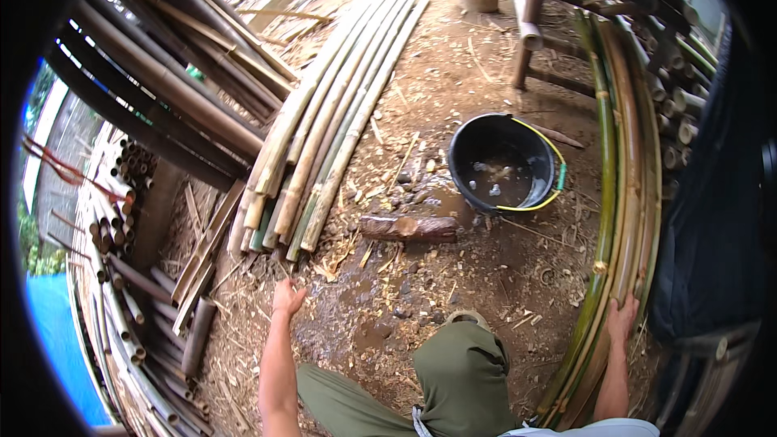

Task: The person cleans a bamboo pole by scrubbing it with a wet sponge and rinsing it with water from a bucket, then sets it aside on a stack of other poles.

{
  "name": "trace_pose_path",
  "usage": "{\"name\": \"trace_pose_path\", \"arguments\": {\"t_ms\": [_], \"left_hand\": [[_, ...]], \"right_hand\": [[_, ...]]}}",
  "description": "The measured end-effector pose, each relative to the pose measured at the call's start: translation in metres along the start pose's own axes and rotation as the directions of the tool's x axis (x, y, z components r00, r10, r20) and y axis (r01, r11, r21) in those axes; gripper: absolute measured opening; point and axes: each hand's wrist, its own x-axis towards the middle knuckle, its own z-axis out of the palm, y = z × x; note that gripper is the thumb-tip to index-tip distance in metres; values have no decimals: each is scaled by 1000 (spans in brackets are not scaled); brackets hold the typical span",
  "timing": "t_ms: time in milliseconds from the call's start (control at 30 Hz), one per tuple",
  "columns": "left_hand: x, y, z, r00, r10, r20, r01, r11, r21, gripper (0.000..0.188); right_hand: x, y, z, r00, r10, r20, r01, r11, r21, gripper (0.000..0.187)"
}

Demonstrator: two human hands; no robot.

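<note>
Below, left hand [287, 298] open over bare wet ground [388, 307] — right hand [622, 317] gripping green bamboo poles [609, 218].

A row of split bamboo poles [332, 105] lies on the ground [453, 275] ahead and to the left, with a stack of whole poles [162, 73] further left. A short log [409, 228] lies just beyond their near ends, to the right. A bucket [503, 163] stands behind the log, further right. A bundle of long bamboo strips [619, 194] runs along the right side; the right hand [622, 317] rests on it. The left hand [287, 298] hovers near the poles' near ends.
</note>
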Motion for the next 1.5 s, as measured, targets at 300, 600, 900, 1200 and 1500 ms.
{"name": "trace_pose_path", "arguments": {"t_ms": [300, 600, 900, 1200, 1500], "left_hand": [[91, 94, 40, 966, -132, -220, 153, 985, 80, 94], [95, 168, 65, 972, -233, -15, 234, 968, 86, 71], [18, 203, 33, 983, 76, 168, 2, 908, -418, 54], [-229, 148, 146, 973, 56, 225, 15, 953, -304, 71], [-217, 71, 156, 992, -90, -86, 40, 882, -470, 74]], "right_hand": [[31, -96, 31, 912, -346, -220, 253, 897, -362, 61], [76, -268, 78, 708, -694, -132, 692, 645, 325, 57], [194, -427, 251, 512, -362, 779, 709, 690, -145, 83], [129, -456, 243, 320, -57, 946, 776, 588, -227, 57], [162, -395, 192, 266, -495, 827, 406, 836, 370, 43]]}}
